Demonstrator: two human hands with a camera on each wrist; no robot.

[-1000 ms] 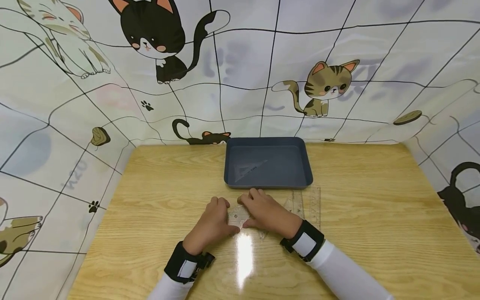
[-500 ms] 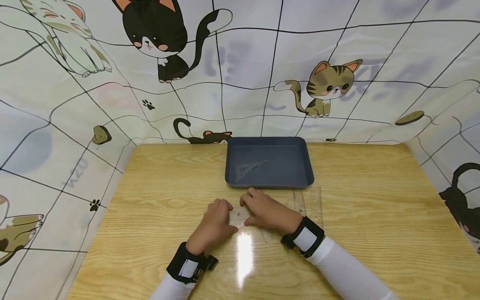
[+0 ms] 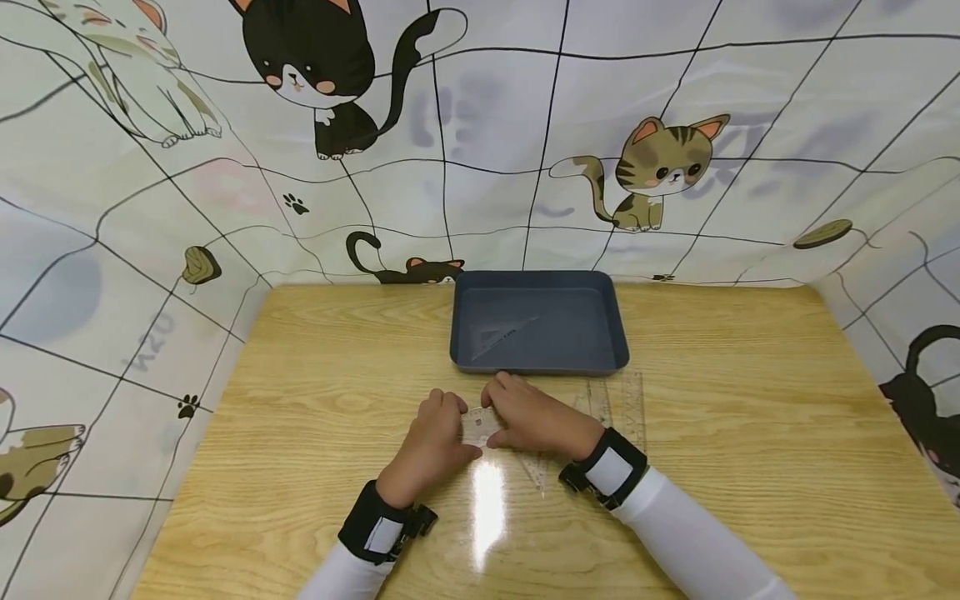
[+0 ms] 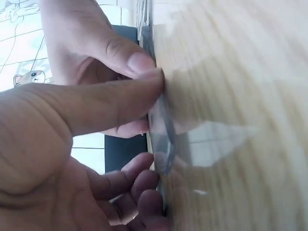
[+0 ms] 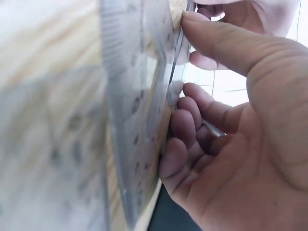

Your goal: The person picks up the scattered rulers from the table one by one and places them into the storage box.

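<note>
A small clear plastic protractor (image 3: 477,427) lies low over the wooden table between both hands. My left hand (image 3: 430,442) holds its left side, thumb at the near edge and fingertips at the far edge. On the other side, my right hand (image 3: 534,419) pinches it between thumb and fingers. In the left wrist view, the protractor's edge (image 4: 166,139) shows below the left thumb. A clear set square (image 3: 535,471) sticks out from under the right hand, partly hidden. In the right wrist view, a marked clear triangle (image 5: 130,110) lies beside the right fingers.
A dark grey tray (image 3: 540,364) stands just beyond the hands, with another clear set square (image 3: 498,335) in it. Two clear rulers, a nearer ruler (image 3: 598,402) and an outer ruler (image 3: 633,408), lie right of the right hand. Cat-print cloth (image 3: 495,200) backs the table.
The protractor has turned slightly between the hands, its small square mark now sitting straighter. Both hands keep their hold with only slight shifts, and more of the set square's tip shows.
</note>
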